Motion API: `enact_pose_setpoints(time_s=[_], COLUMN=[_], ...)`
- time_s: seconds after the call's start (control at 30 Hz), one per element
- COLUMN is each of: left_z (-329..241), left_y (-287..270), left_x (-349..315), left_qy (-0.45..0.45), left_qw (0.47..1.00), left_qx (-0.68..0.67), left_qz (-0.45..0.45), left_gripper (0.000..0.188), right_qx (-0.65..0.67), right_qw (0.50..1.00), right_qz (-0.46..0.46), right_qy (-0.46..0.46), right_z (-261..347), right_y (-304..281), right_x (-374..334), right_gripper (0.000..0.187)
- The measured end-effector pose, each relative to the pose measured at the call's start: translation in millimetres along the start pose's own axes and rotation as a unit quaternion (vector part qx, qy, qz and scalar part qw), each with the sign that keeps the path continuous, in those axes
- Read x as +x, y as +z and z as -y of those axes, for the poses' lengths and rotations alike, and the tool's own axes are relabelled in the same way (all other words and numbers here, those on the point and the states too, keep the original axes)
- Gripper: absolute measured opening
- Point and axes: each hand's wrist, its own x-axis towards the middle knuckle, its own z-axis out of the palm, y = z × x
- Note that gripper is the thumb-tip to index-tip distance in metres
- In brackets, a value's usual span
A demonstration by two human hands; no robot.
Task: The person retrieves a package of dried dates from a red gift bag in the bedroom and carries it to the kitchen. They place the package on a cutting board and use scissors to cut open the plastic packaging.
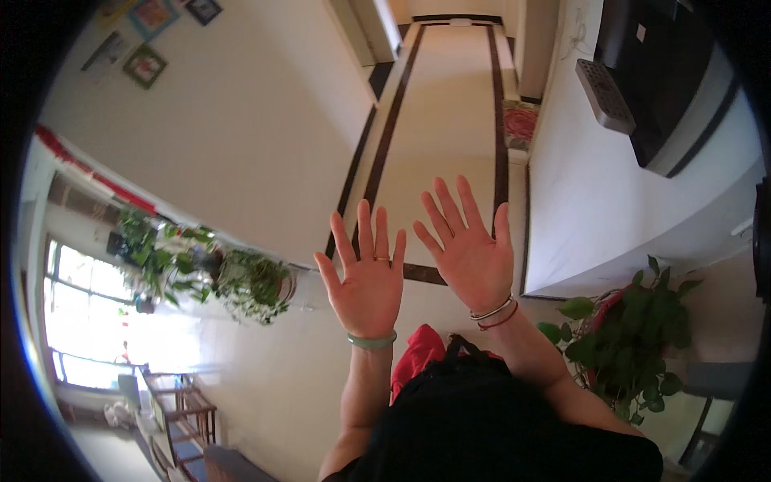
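Observation:
Both of my hands are raised in front of me, palms up and fingers spread, over the pale floor. My left hand (366, 277) is empty. It wears a thin ring (381, 259) on one finger and a green bangle (372, 341) at the wrist. Beside it, a little to the right and higher in the picture, my right hand (475, 257) is empty too. A silver bracelet (491, 308) and a red cord bracelet (499, 317) circle that wrist. The hands do not touch each other or any object.
Ahead runs a tiled hallway (442, 104) with dark border strips. Potted plants (253, 281) line the left, near a bright window (88, 313) and a wooden chair (189, 410). At right are a leafy plant (630, 337), a black screen (654, 72) and a remote control (606, 96).

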Motion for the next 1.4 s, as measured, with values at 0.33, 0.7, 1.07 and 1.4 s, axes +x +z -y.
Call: enact_pose_setpoints(time_s=[0.33, 0.7, 1.07, 1.4], left_z=[-18, 22, 126, 168], left_y=[-75, -100, -116, -145], left_x=[255, 555, 839, 1091], left_qy=[-0.094, -0.253, -0.320, -0.228], left_qw=[0.995, 0.965, 0.941, 0.970], left_qx=[-0.029, -0.058, -0.103, -0.086], left_qz=[0.024, 0.034, 0.031, 0.017], left_gripper=[0.060, 0.055, 0.057, 0.058], right_qx=[-0.069, -0.116, -0.118, -0.136], right_qw=[0.994, 0.964, 0.952, 0.966], right_qz=[-0.033, -0.069, -0.049, -0.063], right_qy=[-0.074, -0.230, -0.277, -0.210], right_z=[25, 115, 265, 375], right_y=[-62, -99, -144, -187], right_x=[227, 458, 698, 956], right_gripper=[0.070, 0.069, 0.069, 0.070])
